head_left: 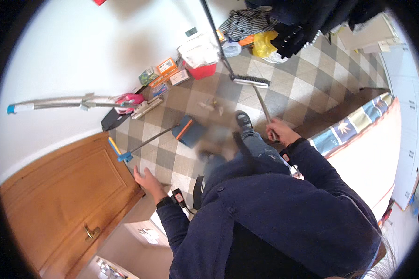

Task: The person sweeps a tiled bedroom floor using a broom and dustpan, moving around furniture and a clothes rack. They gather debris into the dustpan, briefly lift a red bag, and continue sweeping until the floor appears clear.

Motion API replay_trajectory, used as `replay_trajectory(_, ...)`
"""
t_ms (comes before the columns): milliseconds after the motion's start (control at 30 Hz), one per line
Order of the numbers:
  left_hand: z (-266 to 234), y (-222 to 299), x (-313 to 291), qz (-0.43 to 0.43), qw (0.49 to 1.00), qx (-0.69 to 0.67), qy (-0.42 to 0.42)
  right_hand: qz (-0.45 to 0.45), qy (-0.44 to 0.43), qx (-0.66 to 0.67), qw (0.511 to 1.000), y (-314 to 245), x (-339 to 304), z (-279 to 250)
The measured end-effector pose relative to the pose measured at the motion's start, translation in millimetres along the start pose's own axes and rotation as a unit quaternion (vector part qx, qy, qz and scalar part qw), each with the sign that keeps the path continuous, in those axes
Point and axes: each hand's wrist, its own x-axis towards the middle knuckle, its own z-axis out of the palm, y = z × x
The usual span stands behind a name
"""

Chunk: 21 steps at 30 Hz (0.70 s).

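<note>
My right hand (280,130) was clamped around the handle of a long-handled brush (261,103), which ran away from me to a white head with dark bristles, at the far middle of the checkered floor (172,153). A dark pole (213,31) came down from the far edge to the left end of that head, though I can't tell if the two touched. My left hand (150,182) was well apart from the right one, empty with the fingers spread, just beside the blue end of the dustpan (194,134) handle. The pan itself was blue-grey with an orange stripe and lay on the floor left of my feet. A few pale bits of litter (208,107) sat just beyond it, kinda blurry. Further off along the wall (65,65) I had some boxes (166,66), a red tub (203,71) and a yellow bag (264,44). A wooden door (74,195) was on the near left, and a bed (365,149) with a leaf-print cover stood on the right.
</note>
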Motion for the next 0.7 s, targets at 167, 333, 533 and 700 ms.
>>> replay_trajectory(167,-12.6,-42.3,45.1,0.006,0.999,-0.032,-0.003,0.041,0.071,-0.121,0.989,64.5,-8.7,8.3)
replay_trajectory(333,-22.9,-77.9,97.1,-0.086,0.976,-0.202,-0.012,0.012,0.069,-0.051,0.996,116.9,-30.4,35.8)
replay_trajectory(533,-7.3,-100.5,154.9,-0.116,0.935,-0.274,-0.192,-0.129,0.121,-0.416,0.892,163.3,-4.4,74.6)
replay_trajectory(700,31.1,-118.1,158.6,-0.084,0.933,-0.281,-0.208,-0.099,0.154,-0.401,0.897,205.0,32.6,143.5)
